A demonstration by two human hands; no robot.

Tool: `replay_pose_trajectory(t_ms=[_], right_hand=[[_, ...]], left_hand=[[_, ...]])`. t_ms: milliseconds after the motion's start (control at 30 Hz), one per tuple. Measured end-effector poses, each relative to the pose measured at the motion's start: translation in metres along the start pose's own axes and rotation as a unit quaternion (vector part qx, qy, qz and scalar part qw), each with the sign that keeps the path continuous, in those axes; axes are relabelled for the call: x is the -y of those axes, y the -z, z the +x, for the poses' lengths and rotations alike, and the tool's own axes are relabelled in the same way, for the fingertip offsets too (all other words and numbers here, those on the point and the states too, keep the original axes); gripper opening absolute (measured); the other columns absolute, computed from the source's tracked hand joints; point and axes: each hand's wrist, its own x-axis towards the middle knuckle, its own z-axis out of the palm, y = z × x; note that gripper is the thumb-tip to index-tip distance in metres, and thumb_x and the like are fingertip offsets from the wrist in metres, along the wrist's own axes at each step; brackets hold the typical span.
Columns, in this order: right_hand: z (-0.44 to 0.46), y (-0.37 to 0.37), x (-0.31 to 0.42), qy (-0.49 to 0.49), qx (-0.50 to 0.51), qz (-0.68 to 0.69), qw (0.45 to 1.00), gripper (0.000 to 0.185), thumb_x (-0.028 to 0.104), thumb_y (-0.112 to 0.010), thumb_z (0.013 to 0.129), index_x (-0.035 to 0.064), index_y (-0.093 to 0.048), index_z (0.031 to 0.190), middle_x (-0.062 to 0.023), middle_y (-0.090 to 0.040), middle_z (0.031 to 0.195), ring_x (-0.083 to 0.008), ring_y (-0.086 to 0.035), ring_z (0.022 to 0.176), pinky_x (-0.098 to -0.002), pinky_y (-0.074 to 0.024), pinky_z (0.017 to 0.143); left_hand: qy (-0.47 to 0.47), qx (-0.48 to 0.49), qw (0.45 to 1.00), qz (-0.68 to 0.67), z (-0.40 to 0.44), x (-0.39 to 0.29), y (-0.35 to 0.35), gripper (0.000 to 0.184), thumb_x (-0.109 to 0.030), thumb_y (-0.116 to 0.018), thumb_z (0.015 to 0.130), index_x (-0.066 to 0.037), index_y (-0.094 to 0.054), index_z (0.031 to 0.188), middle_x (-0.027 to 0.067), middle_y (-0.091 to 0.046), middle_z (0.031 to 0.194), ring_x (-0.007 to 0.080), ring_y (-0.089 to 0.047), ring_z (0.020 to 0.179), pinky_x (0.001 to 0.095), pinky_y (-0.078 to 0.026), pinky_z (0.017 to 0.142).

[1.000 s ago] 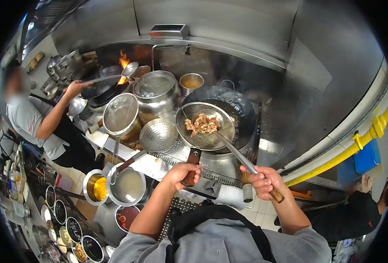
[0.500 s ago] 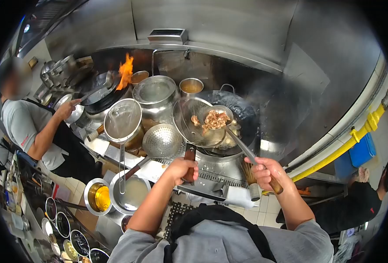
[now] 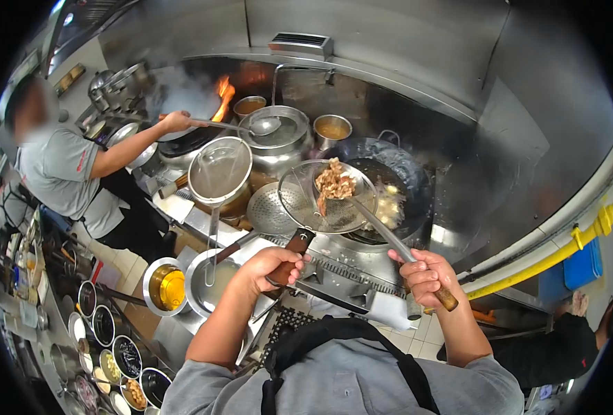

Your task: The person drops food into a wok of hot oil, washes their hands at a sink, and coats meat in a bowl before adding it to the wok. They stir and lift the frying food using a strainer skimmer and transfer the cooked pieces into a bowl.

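My left hand (image 3: 275,268) is closed around the wooden handle of a round mesh strainer (image 3: 294,197). In my right hand (image 3: 427,278) is the wooden-ended handle of a ladle (image 3: 387,234), whose bowl meets the strainer. Browned pieces of meat (image 3: 335,182) are heaped there; whether they rest in the ladle or on the mesh is partly hidden. Both tools are above the left side of a dark wok (image 3: 415,181). Pale pieces of food (image 3: 389,207) lie in the wok, partly behind the strainer and ladle.
At left, a co-worker (image 3: 68,155) extends a ladle (image 3: 265,126) over a lidded metal pot (image 3: 279,142), near a flame (image 3: 224,99). A fine sieve (image 3: 220,169) and perforated skimmer (image 3: 273,211) lie nearby. A pot of yellow liquid (image 3: 169,289) stands lower left. Another person (image 3: 552,353) is at right.
The meat has shifted from the strainer's right side toward its middle and is piled higher. The ladle bowl has moved further over the mesh. The co-worker's ladle has swung right, away from the flaming wok.
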Motion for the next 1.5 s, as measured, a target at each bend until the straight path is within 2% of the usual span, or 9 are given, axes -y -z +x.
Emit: replay_pose_trajectory(t_ms=[600,800,933,1000,1100,1200,1233,1333,1500], right_hand=[[0.03,-0.022,-0.028,0.079,0.01,-0.046,0.996,0.041,0.024,-0.041,0.097,0.0029,-0.042,0.132,-0.0008,-0.044,0.069,-0.0068,-0.042,0.044,-0.0233,-0.0389,0.036],[0.027,-0.013,-0.042,0.069,-0.03,-0.08,0.994,0.041,0.024,-0.042,0.097,0.0067,-0.04,0.134,0.0005,-0.044,0.069,-0.006,-0.04,0.043,-0.0225,-0.0364,0.035],[0.009,-0.024,-0.043,-0.016,-0.034,-0.143,0.989,0.043,0.021,-0.044,0.095,0.0092,-0.037,0.136,0.0017,-0.043,0.066,-0.005,-0.037,0.041,-0.0233,-0.0347,0.033],[-0.002,-0.032,-0.047,-0.053,-0.008,-0.169,0.984,0.045,0.018,-0.043,0.095,0.0078,-0.035,0.137,-0.0007,-0.042,0.067,-0.0066,-0.037,0.042,-0.0243,-0.0347,0.033],[0.001,-0.042,-0.034,-0.159,0.031,-0.199,0.967,0.059,0.004,-0.045,0.086,0.0066,-0.025,0.142,-0.0057,-0.038,0.065,-0.0093,-0.034,0.04,-0.0277,-0.0332,0.032],[0.016,-0.058,-0.048,-0.247,0.053,-0.298,0.921,0.068,-0.003,-0.044,0.079,0.0063,-0.023,0.143,-0.0056,-0.034,0.061,-0.0094,-0.031,0.037,-0.0277,-0.031,0.031],[0.022,-0.055,-0.05,-0.267,0.091,-0.322,0.904,0.065,0.0,-0.042,0.083,0.0032,-0.018,0.143,-0.0063,-0.036,0.064,-0.0104,-0.037,0.04,-0.0287,-0.0366,0.034],[0.035,-0.075,-0.105,-0.374,0.074,-0.351,0.855,0.068,-0.003,-0.045,0.08,0.0069,-0.023,0.143,-0.005,-0.035,0.061,-0.0091,-0.032,0.037,-0.028,-0.0322,0.032],[0.072,-0.086,-0.216,-0.57,0.089,-0.312,0.755,0.063,-0.001,-0.042,0.084,0.0023,-0.02,0.142,-0.0048,-0.037,0.067,-0.0078,-0.037,0.041,-0.0272,-0.0376,0.035]], left_hand=[[-0.162,-0.097,0.98,-0.068,-0.112,-0.078,0.143,0.029,-0.012,-0.05,0.087,0.005,-0.05,0.111,0.0032,-0.058,0.072,0.01,-0.053,0.049,0.0194,-0.049,0.043],[-0.133,-0.139,0.981,0.033,-0.074,-0.1,0.217,0.046,-0.043,-0.051,0.09,0.001,-0.054,0.098,0.006,-0.056,0.066,0.0149,-0.053,0.049,0.0258,-0.045,0.043],[-0.25,-0.518,0.792,0.204,-0.077,-0.086,0.223,0.047,-0.051,-0.053,0.087,-0.006,-0.062,0.08,0.0045,-0.054,0.061,0.0141,-0.049,0.048,0.0295,-0.039,0.043],[-0.282,-0.618,0.664,0.312,-0.097,-0.054,0.236,0.06,-0.052,-0.053,0.085,0.004,-0.063,0.105,0.0208,-0.066,0.096,0.0324,-0.063,0.093,0.0402,-0.047,0.083],[-0.401,-0.682,0.543,0.28,-0.152,0.05,0.134,0.055,-0.044,-0.056,0.085,0.004,-0.059,0.113,0.0226,-0.061,0.108,0.0342,-0.059,0.101,0.0396,-0.045,0.089],[-0.297,-0.684,0.613,0.262,-0.166,0.176,0.089,0.053,-0.044,-0.066,0.077,-0.002,-0.06,0.11,0.0171,-0.064,0.103,0.0275,-0.062,0.092,0.0381,-0.049,0.083],[-0.146,-0.614,0.716,0.298,-0.168,0.198,0.089,0.054,-0.043,-0.065,0.079,-0.003,-0.057,0.114,0.0158,-0.064,0.104,0.0269,-0.063,0.088,0.0378,-0.049,0.082],[-0.085,-0.515,0.765,0.378,-0.202,0.317,0.059,0.047,-0.036,-0.063,0.081,-0.001,-0.06,0.112,0.0187,-0.065,0.101,0.0299,-0.062,0.096,0.0367,-0.047,0.086],[-0.11,-0.662,0.719,0.182,-0.223,0.449,0.01,0.054,-0.04,-0.065,0.077,0.001,-0.061,0.111,0.0221,-0.061,0.112,0.034,-0.058,0.105,0.0389,-0.045,0.091]])
